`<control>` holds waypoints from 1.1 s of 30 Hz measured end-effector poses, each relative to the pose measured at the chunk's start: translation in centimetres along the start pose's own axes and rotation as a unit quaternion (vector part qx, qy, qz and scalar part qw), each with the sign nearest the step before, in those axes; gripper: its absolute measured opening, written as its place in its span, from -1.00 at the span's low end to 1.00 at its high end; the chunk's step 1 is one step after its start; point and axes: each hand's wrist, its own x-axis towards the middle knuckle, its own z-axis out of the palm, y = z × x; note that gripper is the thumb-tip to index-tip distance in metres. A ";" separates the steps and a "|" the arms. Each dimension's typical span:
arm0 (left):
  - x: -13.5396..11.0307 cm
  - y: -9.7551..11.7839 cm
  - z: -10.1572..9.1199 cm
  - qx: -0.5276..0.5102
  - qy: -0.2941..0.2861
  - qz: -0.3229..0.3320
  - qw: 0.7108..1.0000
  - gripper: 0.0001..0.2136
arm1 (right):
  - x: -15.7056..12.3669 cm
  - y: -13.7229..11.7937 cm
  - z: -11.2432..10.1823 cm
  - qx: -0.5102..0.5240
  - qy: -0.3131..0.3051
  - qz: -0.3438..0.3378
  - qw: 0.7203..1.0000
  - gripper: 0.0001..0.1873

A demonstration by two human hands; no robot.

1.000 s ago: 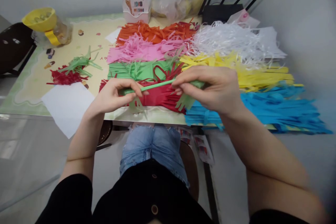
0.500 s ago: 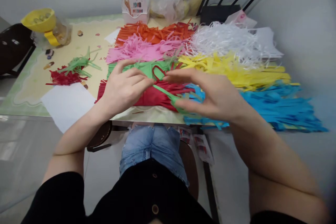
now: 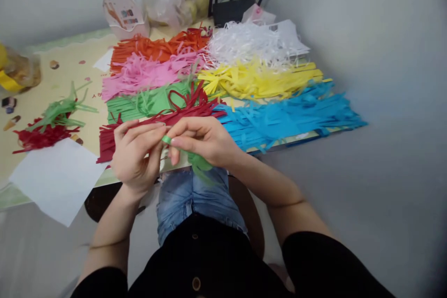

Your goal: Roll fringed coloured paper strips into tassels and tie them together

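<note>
My right hand [image 3: 206, 142] pinches a green paper tassel [image 3: 200, 163] between thumb and forefinger, its loose fringe hanging below the palm. At the top of the tassel a narrow green band [image 3: 166, 139] bends between both hands' fingertips. My left hand [image 3: 138, 154] has its fingers closed at that band, fingertips meeting those of the right. Behind the hands lies red fringed paper [image 3: 106, 144], partly covered by them, with a red loop standing up from it. Green fringed paper [image 3: 139, 106] lies just beyond.
Pink [image 3: 146, 74], orange [image 3: 150, 47], white [image 3: 244, 46], yellow [image 3: 261, 81] and blue [image 3: 286, 118] fringed paper cover the table. Leftward lie a red tassel [image 3: 45, 136], green strips [image 3: 61, 112] and a white sheet [image 3: 59, 181] overhanging the edge. A container [image 3: 124, 11] and plastic bag [image 3: 178, 0] stand behind.
My hands have come together and moved nearer my body. The green strip, stretched between them before, is now a short bend at the fingertips. The view has swung to the right.
</note>
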 end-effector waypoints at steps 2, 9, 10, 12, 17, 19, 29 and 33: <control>-0.1 1.3 0.7 -0.062 0.018 -0.075 0.995 -0.78 | 0.0 -0.1 0.2 -0.046 0.018 -0.056 0.997 -0.73; 0.2 2.4 4.0 -0.144 0.126 -0.182 0.964 -0.85 | 0.3 0.2 0.0 -0.362 0.109 -0.207 0.902 -0.87; 0.5 2.2 4.3 -0.153 0.157 -0.187 0.958 -0.87 | 0.3 0.0 -0.9 -0.400 0.094 -0.223 0.884 -0.83; 1.2 1.7 4.7 -0.185 0.231 -0.186 0.937 -0.89 | 0.4 -0.2 -4.1 -0.471 0.075 -0.212 0.853 -0.75; 2.3 1.1 3.9 -0.292 0.265 -0.220 0.892 -0.90 | 1.7 1.0 -15.8 -0.689 0.114 0.201 0.687 -0.67; 2.2 1.3 3.9 -0.320 0.239 -0.233 0.887 -0.88 | 2.3 1.7 -19.3 -0.704 0.112 0.254 0.653 -0.63; 0.7 1.8 4.2 -0.386 0.134 -0.349 0.844 -0.78 | 3.3 0.5 -27.0 -0.681 0.139 0.238 0.679 -0.39; 0.9 1.9 3.8 -0.436 0.119 -0.404 0.795 -0.77 | 3.1 1.4 -28.5 -0.717 0.129 0.202 0.655 -0.48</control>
